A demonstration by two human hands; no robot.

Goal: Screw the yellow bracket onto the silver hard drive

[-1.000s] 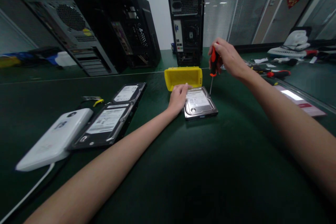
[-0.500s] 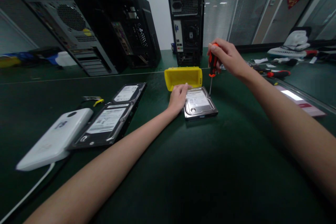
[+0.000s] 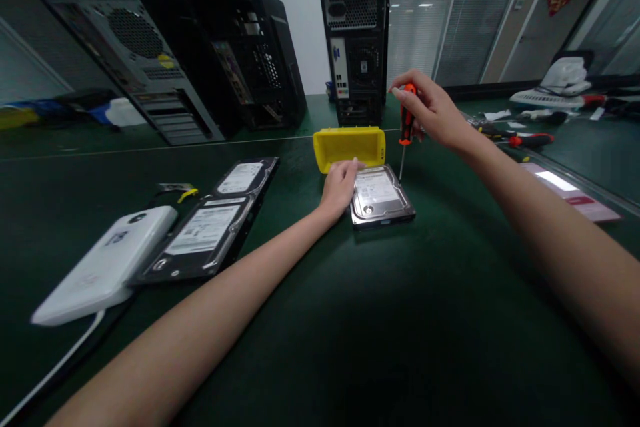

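A silver hard drive [image 3: 379, 195] with a white label lies flat on the dark green table. My left hand [image 3: 341, 185] is closed on its left edge and holds it down. In my right hand [image 3: 431, 109] is an orange and black screwdriver [image 3: 407, 117], gripped by the handle and nearly upright. Its tip meets the drive's right edge; the exact screw is too small to make out. Just behind the drive stands a yellow bin [image 3: 350, 145], its open side facing me.
Two more hard drives [image 3: 205, 230] and a white device [image 3: 107, 263] with a cable lie at the left. Computer cases [image 3: 357, 47] stand along the back. Pliers and other tools [image 3: 531, 140] lie at the right, near a pinkish pad [image 3: 575, 197].
My right hand's fingers have shifted on the screwdriver handle, which tilts slightly more to the right. My left hand and the hard drive have stayed in place.
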